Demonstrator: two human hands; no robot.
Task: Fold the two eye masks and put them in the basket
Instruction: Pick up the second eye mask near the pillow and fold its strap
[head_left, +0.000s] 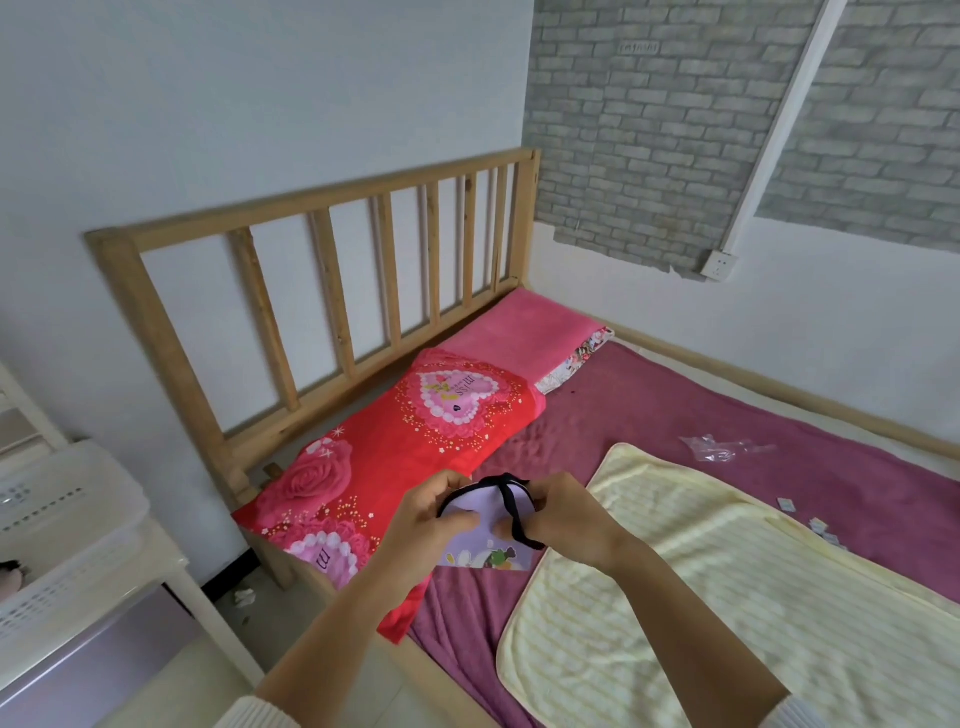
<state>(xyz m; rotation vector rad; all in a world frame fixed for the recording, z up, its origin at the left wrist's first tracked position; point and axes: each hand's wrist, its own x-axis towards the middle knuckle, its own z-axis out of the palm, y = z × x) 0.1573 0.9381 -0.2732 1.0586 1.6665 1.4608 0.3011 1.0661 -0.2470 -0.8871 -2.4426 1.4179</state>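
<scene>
Both hands mid-frame, left hand (434, 512) and right hand (563, 514) pinching lilac eye mask (480, 506), soft oval, black elastic strap (514, 512) looped across. Ribbed yellow towel (701, 597) at 4 o'clock. White perforated plastic basket (62, 540) at 9 o'clock. Slatted wooden headboard (322, 270) at 12 o'clock.

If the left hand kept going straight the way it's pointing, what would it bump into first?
The left hand points up and right, across the eye mask it holds, so it would probably meet the right hand first. Depth is hard to judge from one view.
</scene>
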